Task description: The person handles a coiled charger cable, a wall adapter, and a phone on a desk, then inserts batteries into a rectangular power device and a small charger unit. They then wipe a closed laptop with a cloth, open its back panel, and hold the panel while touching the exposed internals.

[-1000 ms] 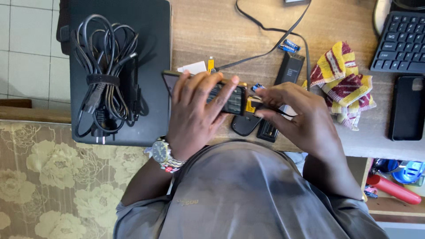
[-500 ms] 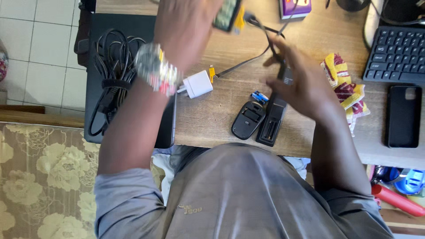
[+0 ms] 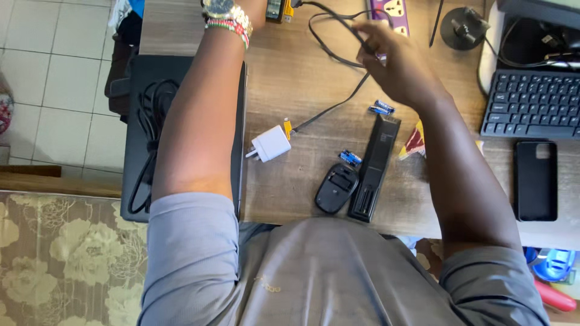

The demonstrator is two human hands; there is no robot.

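The small device (image 3: 279, 10) with a yellow end piece sits at the far edge of the desk (image 3: 302, 175), almost cut off by the top of the picture. The left hand is out of frame there; only the wrist w/ watch (image 3: 225, 13) and bead bracelet shows, so I cannot tell if that hand grips the device or only rests beside it.

A black flat cable (image 3: 329, 27) leaves the device and loops over the wood toward the right hand (image 3: 396, 63). The right hand pinches this cable between thumb and fingers, lifted a little off the desk, probably to keep the slack away from the other things. A second run of the cable goes down diagonally to a yellow plug tip (image 3: 288, 127), which touches the white charger (image 3: 269, 143) near the desk's middle.

Closer to the near edge lie a black mouse (image 3: 336, 188) turned belly-up and a long black remote (image 3: 373, 166) w/ battery bay open, side by side, almost touching. Small blue batteries (image 3: 349, 157) lie just beside them, and two more (image 3: 382, 108) at the remote's far end.

At the left edge is a closed dark laptop (image 3: 136, 121) w/ a bundled black cord (image 3: 151, 133) on top. Right side: keyboard (image 3: 531, 105), black phone (image 3: 535, 180), and a purple power strip (image 3: 393, 13) at the far edge.
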